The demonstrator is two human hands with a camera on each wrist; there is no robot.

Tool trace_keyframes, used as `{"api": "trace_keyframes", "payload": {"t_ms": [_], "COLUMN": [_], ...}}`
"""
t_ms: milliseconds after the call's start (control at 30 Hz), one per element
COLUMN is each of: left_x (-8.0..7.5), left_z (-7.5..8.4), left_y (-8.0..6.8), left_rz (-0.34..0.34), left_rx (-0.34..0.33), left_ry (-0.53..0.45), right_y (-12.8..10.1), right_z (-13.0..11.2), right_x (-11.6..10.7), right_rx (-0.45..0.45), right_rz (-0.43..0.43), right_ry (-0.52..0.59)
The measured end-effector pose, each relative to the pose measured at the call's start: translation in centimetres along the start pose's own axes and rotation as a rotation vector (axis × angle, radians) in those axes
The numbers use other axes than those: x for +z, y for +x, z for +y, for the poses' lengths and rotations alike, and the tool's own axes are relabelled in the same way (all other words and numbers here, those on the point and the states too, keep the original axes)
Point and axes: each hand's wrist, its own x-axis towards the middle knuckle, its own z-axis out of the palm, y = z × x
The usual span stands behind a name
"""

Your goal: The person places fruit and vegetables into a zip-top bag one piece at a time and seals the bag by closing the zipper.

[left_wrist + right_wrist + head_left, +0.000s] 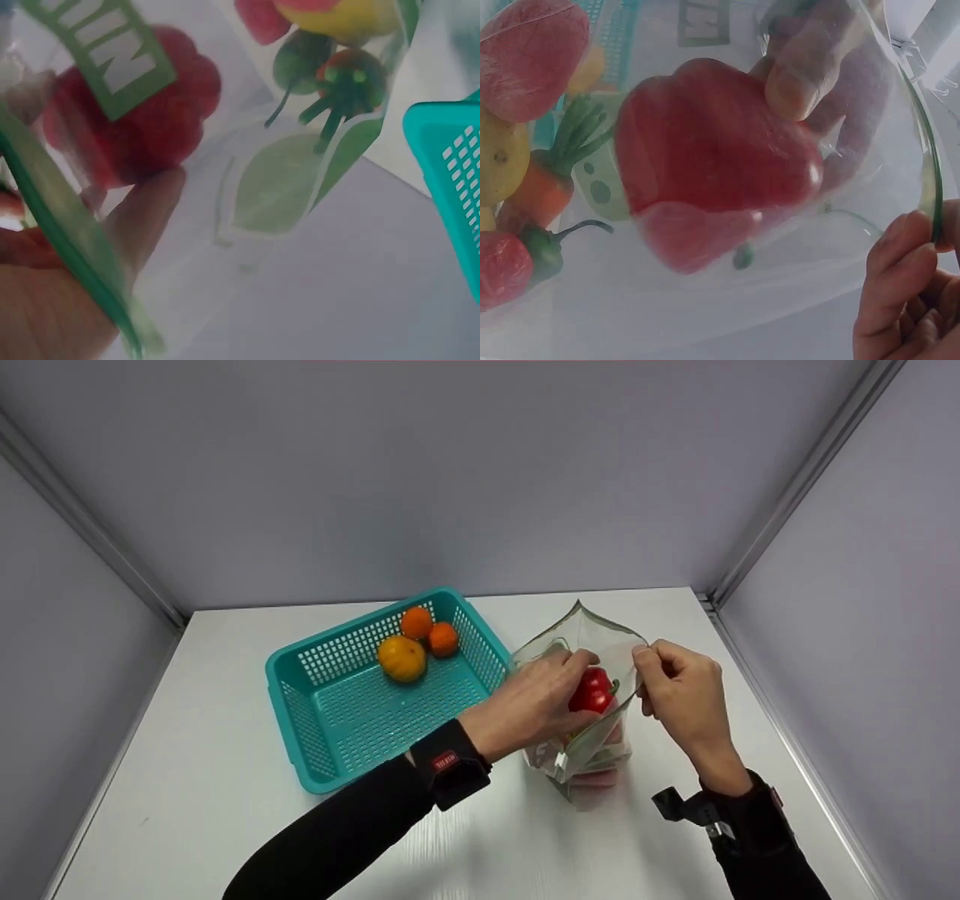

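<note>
My left hand [536, 694] reaches into the mouth of a clear zip bag [611, 634] and holds a red bell pepper [591, 691] with a green stem. Through the film in the right wrist view, fingertips [791, 94] lie against the pepper [712, 142]. My right hand [682, 690] pinches the bag's green-edged rim at its right corner. Lower in the bag are several more pieces of produce: a carrot [544, 184] with green tops, a yellow round fruit [501, 157] and a green pepper [544, 251]. Green print on the bag [124, 64] partly covers the pepper in the left wrist view.
Left of the bag, a teal perforated basket [289, 716] stands on the white table [187, 735]. Two oranges [416, 622] and a larger yellow-orange fruit [402, 658] lie at its far end. Grey panels [450, 480] enclose the table at the back and sides.
</note>
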Motion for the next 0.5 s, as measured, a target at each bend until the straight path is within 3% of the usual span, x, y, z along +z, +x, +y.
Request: {"api": "trace_keyframes", "payload": {"t_ms": [67, 133, 267, 300, 367, 433, 500], "left_x": [0.1, -0.2, -1.5, -1.7, -1.9, -1.5, -0.6], "left_z": [-0.3, -0.7, -2.1, -2.7, -4.0, -5.7, -7.3], "left_y": [-0.4, -0.9, -2.4, -2.9, -4.1, -5.7, -7.5], "left_rz": [0.047, 0.136, 0.416, 0.481, 0.56, 0.528, 0.399], "left_rx": [0.024, 0.077, 0.2, 0.203, 0.147, 0.031, -0.099], "left_ry": [-0.028, -0.077, -0.155, -0.164, -0.155, -0.101, -0.025], "right_y": [0.0, 0.0, 0.1, 0.1, 0.2, 0.2, 0.2], "right_z": [0.1, 0.3, 0.6, 0.7, 0.7, 0.8, 0.8], "right_x": [0.1, 0.1, 0.0, 0.0, -0.1, -0.1, 0.0], "right_rx": [0.015, 0.035, 0.054, 0.054, 0.047, 0.04, 0.042], "right_rz": [0.005, 0.012, 0.025, 0.029, 0.037, 0.038, 0.033], "right_ry": [0.005, 0.007, 0.012, 0.015, 0.026, 0.03, 0.026]}}
